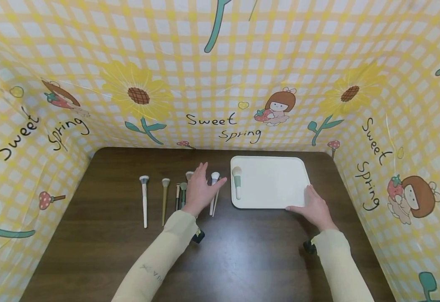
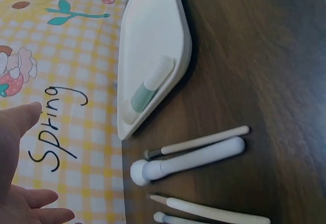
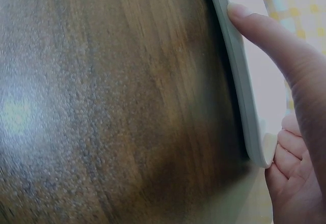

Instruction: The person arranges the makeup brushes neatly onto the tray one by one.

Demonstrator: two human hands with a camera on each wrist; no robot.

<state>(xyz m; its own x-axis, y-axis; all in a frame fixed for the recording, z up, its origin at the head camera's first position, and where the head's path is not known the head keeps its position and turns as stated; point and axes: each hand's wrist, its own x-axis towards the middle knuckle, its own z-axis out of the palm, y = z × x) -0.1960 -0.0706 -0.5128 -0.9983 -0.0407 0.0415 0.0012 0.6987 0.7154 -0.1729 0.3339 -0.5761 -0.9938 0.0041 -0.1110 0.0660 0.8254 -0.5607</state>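
Note:
A cream rectangular tray (image 1: pixel 273 182) lies on the table. Inside it, along the left side, lies a makeup brush (image 1: pixel 237 184) with a pale green and white handle. My right hand (image 1: pixel 315 206) holds the tray's near right corner, thumb on the front rim and fingers against the right side. Over a row of makeup brushes left of the tray is my left hand (image 1: pixel 201 191), fingers spread and nothing in its grasp. It partly hides that row in the head view. In the left wrist view, a thick white brush (image 2: pixel 188 160) lies beside a thinner brush (image 2: pixel 204 140).
Farther left lie a white-handled brush (image 1: pixel 145 201) and an olive-handled brush (image 1: pixel 165 201). Darker brushes (image 1: pixel 177 197) lie close to the left hand. A yellow checked cloth (image 1: pixel 205 84) surrounds the brown wooden table (image 1: pixel 103 235) at the back and sides.

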